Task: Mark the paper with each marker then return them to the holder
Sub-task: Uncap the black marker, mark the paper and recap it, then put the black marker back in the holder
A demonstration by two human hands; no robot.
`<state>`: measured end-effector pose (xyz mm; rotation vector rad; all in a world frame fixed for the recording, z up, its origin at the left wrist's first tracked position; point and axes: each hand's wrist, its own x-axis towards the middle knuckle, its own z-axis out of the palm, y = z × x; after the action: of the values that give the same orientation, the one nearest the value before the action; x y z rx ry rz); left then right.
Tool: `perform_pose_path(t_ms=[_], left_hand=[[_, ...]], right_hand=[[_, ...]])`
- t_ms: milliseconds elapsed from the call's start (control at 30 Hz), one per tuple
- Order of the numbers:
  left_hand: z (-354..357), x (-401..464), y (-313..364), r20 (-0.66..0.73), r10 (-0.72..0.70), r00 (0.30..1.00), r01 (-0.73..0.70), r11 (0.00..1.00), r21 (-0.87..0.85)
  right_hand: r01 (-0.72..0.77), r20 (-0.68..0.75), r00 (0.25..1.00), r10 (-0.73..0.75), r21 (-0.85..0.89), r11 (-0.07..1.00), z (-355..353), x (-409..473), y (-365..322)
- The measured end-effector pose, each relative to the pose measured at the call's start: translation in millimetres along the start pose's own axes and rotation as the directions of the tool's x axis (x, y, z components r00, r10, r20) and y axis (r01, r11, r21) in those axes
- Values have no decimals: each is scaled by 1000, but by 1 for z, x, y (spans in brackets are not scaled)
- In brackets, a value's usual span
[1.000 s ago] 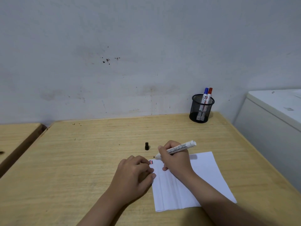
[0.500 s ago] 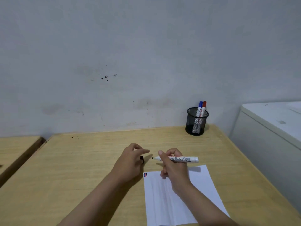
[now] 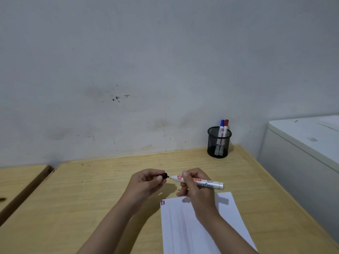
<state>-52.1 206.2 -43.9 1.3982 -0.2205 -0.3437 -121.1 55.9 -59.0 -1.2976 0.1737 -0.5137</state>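
My right hand (image 3: 194,189) grips a white marker (image 3: 207,183) held level above the desk, its black tip pointing left. My left hand (image 3: 145,182) pinches the small black cap (image 3: 164,175), whose mouth sits right at the marker's tip. Below the hands lies a white sheet of paper (image 3: 201,230) with short blue, red and black marks (image 3: 162,202) at its top left corner. At the back right of the desk, a black mesh holder (image 3: 218,143) contains a blue-capped marker (image 3: 221,128) and a red-capped marker (image 3: 226,127), both upright.
The wooden desk (image 3: 91,195) meets a grey wall at the back. A white cabinet (image 3: 302,153) stands close to the desk's right edge. A second wooden desk (image 3: 16,178) sits to the left across a narrow gap.
My left hand left the paper, picked up the black cap from the desk and brought it to the marker's tip. My right hand lifted the marker off the paper and levelled it.
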Motion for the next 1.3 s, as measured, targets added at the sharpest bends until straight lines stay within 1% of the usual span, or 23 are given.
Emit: perform_pose_path(t_ms=[67,167,333,467,633,733,833,933,1000,1033,1067,1133,1167,1200,1233,1267,1300], left_hand=[[3,-3,2,19,1,1000,0,1000,-28],[5,-7,2,35,19,999,-18,1000,-19],[6,-16,2,43,69,997,-72,994,88],[7,-24,12,21,151,988,-153,975,158],[12,-34,23,16,222,975,-222,966,132],[14,-42,30,64,242,968,-246,967,65],[20,-48,40,80,286,955,-287,958,-5],[28,-53,49,102,331,938,-333,943,5],[32,-56,54,111,353,929,-362,929,75],[34,-56,55,106,360,927,-371,921,118],[37,-56,56,95,369,925,-380,909,169],[44,-53,56,57,405,913,-404,872,278],[47,-50,56,33,429,903,-416,850,324],[49,-48,56,7,451,893,-423,832,359],[51,-46,56,-16,470,883,-429,819,380],[52,-43,57,-35,485,874,-434,811,393],[52,-41,58,-45,499,865,-441,801,404]], right_hand=[[25,-4,1000,-25,0,1000,1,-2,-2],[48,3,999,-48,-5,999,0,-3,-3],[77,65,995,-73,-58,995,-4,-3,-8],[138,90,987,-132,-63,988,-2,-5,-17],[205,132,971,-198,-44,978,4,-12,-32],[194,141,971,-194,8,981,5,-12,-42],[165,161,971,-178,94,982,7,-15,-51],[143,140,975,-170,183,973,8,-18,-59],[78,157,981,-117,237,968,7,-19,-62],[-11,182,982,-42,283,959,7,-19,-61],[-139,230,971,60,342,929,7,-19,-59],[-404,368,893,258,406,820,7,-21,-55],[-491,418,847,329,378,785,6,-22,-55],[-541,444,809,385,305,784,3,-23,-57],[-532,435,800,413,196,824,-1,-24,-61],[-469,395,825,404,81,879,-5,-24,-67],[-349,343,880,330,-6,937,-10,-23,-73]])
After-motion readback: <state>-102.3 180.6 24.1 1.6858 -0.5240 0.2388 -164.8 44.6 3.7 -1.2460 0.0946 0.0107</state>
